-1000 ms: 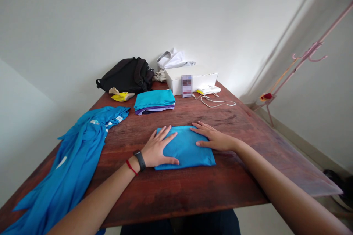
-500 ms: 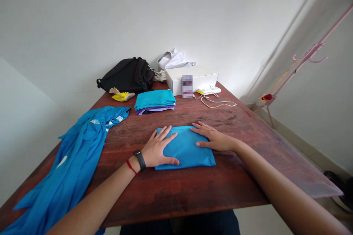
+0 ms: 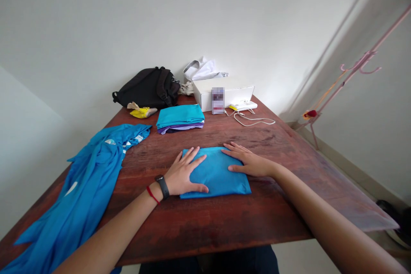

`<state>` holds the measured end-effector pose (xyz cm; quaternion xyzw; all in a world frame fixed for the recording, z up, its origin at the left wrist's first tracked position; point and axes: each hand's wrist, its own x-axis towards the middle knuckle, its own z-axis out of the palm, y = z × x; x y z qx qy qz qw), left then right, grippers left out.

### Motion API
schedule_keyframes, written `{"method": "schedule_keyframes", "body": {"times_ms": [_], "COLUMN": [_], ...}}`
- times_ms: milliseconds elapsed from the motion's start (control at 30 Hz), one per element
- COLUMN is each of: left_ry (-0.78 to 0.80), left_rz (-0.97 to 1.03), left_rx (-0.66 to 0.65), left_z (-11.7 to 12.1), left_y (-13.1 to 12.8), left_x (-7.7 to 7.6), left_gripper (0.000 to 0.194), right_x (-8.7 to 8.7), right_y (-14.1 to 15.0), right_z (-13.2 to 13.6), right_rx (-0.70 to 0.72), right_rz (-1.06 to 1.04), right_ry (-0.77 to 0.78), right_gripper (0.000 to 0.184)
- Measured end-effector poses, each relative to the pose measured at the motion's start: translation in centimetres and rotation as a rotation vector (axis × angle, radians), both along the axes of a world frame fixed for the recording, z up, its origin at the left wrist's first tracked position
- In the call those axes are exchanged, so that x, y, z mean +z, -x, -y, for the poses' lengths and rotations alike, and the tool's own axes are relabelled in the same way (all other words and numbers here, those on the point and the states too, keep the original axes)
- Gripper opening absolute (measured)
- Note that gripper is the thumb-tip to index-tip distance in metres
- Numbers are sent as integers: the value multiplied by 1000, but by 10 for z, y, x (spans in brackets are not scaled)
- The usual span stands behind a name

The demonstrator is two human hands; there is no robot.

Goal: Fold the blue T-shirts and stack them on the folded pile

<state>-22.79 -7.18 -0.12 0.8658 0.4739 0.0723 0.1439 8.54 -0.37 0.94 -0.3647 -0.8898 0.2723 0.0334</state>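
Observation:
A blue garment (image 3: 220, 177), folded into a flat rectangle, lies on the wooden table (image 3: 205, 227) in front of me. My left hand (image 3: 186, 173) rests flat on its left side with the fingers spread. On the upper right part lies my right hand (image 3: 245, 160), palm down, fingers stretched out and thumb apart. Behind the garment is a stack of folded clothes (image 3: 180, 116), teal on top with purple and dark layers below. A loose, unfolded blue garment (image 3: 93, 180) spreads along the table's left side and hangs over the front edge.
At the back stand a black backpack (image 3: 144, 87) and a white box (image 3: 224, 90) with white cloth (image 3: 205, 69) behind it. A yellow item (image 3: 141, 112) lies by the backpack. A white cable (image 3: 257, 122) runs from a power strip (image 3: 245, 105). A pink rack (image 3: 356, 66) stands at right.

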Motion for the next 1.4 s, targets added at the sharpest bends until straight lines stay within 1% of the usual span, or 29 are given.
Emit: {"method": "schedule_keyframes", "body": {"times_ms": [333, 400, 500, 567, 667, 767, 867, 933, 1000, 1167, 1267, 1400], "left_ry": [-9, -27, -53, -59, -63, -108, -180, -192, -168, -21, 41, 164], "left_rz": [-16, -18, -17, -13, -3, 16, 10, -27, -56, -47, -64, -103], "left_rx": [1, 0, 0, 4, 48, 100, 135, 158, 155, 64, 40, 70], "left_z": [1, 1, 1, 0, -3, -10, -23, -35, -49, -83, -94, -100], "left_y": [-1, 0, 2, 3, 1, -6, -15, -22, -29, -43, -51, -59], "left_x": [0, -1, -3, -4, -3, 1, 8, 12, 17, 29, 37, 43], "left_gripper": [111, 106, 88, 77, 67, 65, 66, 68, 70, 70, 71, 76], "right_x": [4, 4, 0, -5, -13, -16, -17, -17, -17, -17, -18, -20], "right_y": [1, 1, 0, -2, -4, -7, -9, -10, -12, -15, -16, -16], "right_z": [1, 1, -1, -3, -8, -15, -20, -23, -24, -25, -27, -29], "right_rx": [1, -2, -14, -57, -197, -303, -344, -353, -344, -313, -301, -308], "right_rz": [29, 27, 14, 19, 47, 25, -17, -31, -45, -57, -68, -88], "right_ry": [-8, -6, -12, -35, -72, -95, -111, -112, -117, -144, -153, -157], "right_gripper": [84, 84, 84, 83, 81, 81, 80, 79, 78, 76, 73, 70]}}
